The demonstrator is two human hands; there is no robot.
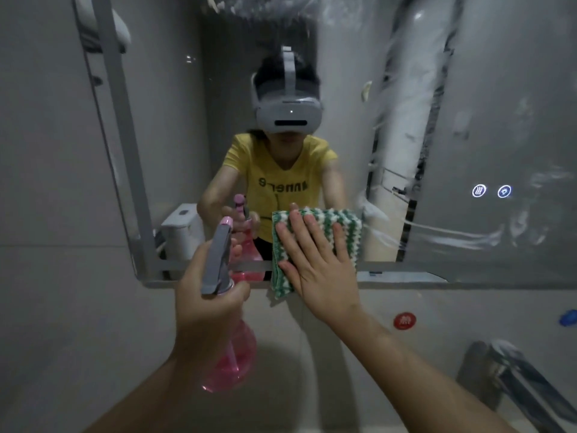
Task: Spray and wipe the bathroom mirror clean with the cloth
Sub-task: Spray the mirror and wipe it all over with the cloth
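Nearest, low in the frame: left hand (pixel 207 303) wrapped around the neck of a pink spray bottle (pixel 230 359), its base blurred and the trigger fingers hidden behind the grey spray head. Just right of centre, right hand (pixel 315 260) flat, fingers spread, pressing a green-and-white cloth (pixel 315 220) onto the lower edge of the mirror (pixel 499 120). Farther back, smeary streaks clouding the glass at right, two lit icons (pixel 491 191) glowing there, top of mirror cut off.

She wears a yellow short-sleeved T-shirt (pixel 282 179) with dark lettering across the chest and a grey headset (pixel 288 115) with a top strap; both forearms are bare, 2 hands ungloved.
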